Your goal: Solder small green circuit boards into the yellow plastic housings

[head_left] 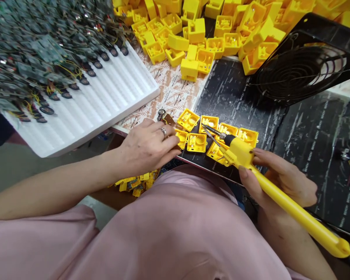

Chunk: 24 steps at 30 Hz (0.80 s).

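While my right grip [296, 182] clasps the soldering gun [280, 194] — left grip [148, 146] curled, hold unclear — unclosed cases [196, 142] line the counter [233, 79] edge.

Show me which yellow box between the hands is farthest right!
The yellow box ending the back row, beyond the yellow tool; the others lie farther left.

Brown board [168, 119], perhaps, partly behind left fingers [169, 144]
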Available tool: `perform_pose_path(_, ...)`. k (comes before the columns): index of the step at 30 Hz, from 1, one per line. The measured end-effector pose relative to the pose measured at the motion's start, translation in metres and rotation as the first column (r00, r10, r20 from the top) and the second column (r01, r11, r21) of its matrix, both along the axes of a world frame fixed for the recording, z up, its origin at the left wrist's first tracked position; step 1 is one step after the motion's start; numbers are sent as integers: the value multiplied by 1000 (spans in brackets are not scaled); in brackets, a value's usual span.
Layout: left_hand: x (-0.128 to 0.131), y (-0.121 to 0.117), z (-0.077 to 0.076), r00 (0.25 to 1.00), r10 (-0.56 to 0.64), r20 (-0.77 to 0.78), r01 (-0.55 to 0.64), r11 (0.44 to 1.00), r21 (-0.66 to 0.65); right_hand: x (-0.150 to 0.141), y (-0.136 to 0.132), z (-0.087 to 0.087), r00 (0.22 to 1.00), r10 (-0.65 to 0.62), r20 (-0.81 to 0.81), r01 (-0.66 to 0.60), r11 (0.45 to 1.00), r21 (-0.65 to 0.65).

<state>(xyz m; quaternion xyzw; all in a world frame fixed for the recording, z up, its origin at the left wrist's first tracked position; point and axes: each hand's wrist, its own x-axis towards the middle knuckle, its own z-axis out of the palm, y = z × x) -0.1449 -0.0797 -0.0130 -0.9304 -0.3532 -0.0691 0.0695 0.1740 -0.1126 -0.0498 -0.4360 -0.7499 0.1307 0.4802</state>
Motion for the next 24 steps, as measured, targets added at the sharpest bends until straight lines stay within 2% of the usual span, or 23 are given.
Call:
perform_pose_path(4, -9, -3, -2, 998, 42, 40, -36, 990, -135, -1, -2, 0, 1000, -2, -12, 2, 1000, -24)
perform_pose_path(7, -15, 6, -2, 985, 148, 85, -132, 977, -165, -2, 0, -1, 999, 30, -19, -29, 1000, 10)
perform_pose_path(10, -17, 18, -2, 974, 222, 32, -210, 953, -220, -4, 2, -3, 998, 57, -41, -55, 997, 46)
perform_pose_path(14, -18, 26, -8, 973, 214, -89, -230, 936, -267, -9, 4, -4, 993, 116, -12, -115, 993, 28)
perform_pose_path(17, -19, 26, -11, 976, 206, -66, -217, 928, -303, -13, 5, -2, 989, 150, -9, -149, 989, 14)
perform_pose_path(20, -20, 28, -11, 972, 231, 45, -204, 923, -325, -14, 3, -1, 995, 91, -49, -90, 996, 28)
perform_pose_path(24, -15, 38, -9, 944, 299, 136, -256, 929, -269, -12, 0, -1, 997, -35, -69, 39, 997, 66)
